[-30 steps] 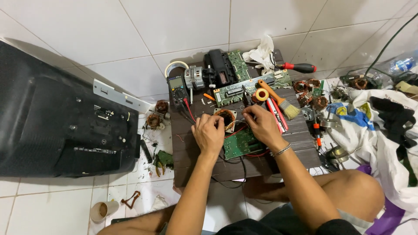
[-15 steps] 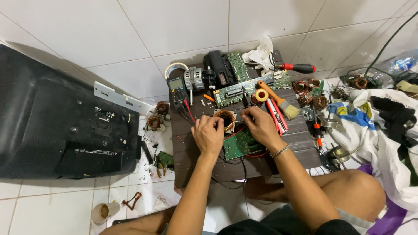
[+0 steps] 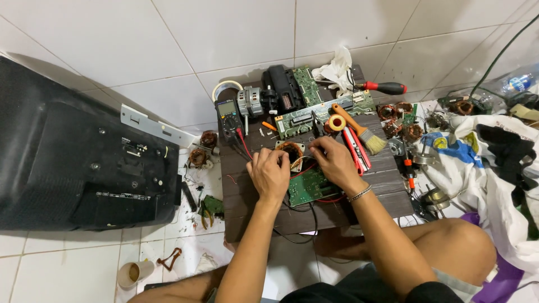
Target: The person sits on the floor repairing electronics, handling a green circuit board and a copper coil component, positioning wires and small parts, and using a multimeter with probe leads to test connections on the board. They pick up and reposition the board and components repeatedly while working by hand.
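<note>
From the head camera, a small motor stator wound with copper wire in a pale frame (image 3: 292,152) sits at the middle of the dark slatted wooden board (image 3: 247,193), touching the upper edge of a green circuit board (image 3: 307,189); the left hand (image 3: 269,175) has its fingers curled onto the stator's left side, and the right hand (image 3: 336,163) pinches at its right side, though what the fingertips grip is too small to tell. The board's far half is crowded with a black multimeter (image 3: 227,115), a long green circuit board (image 3: 323,115) and a wooden-handled paintbrush (image 3: 359,130), leaving bare wood only along the near and left edges, with a black flat-screen television back (image 3: 78,163) lying just left. On the white floor tiles near the left knee stands a small paper cup (image 3: 133,273) holding a brown liquid
</note>
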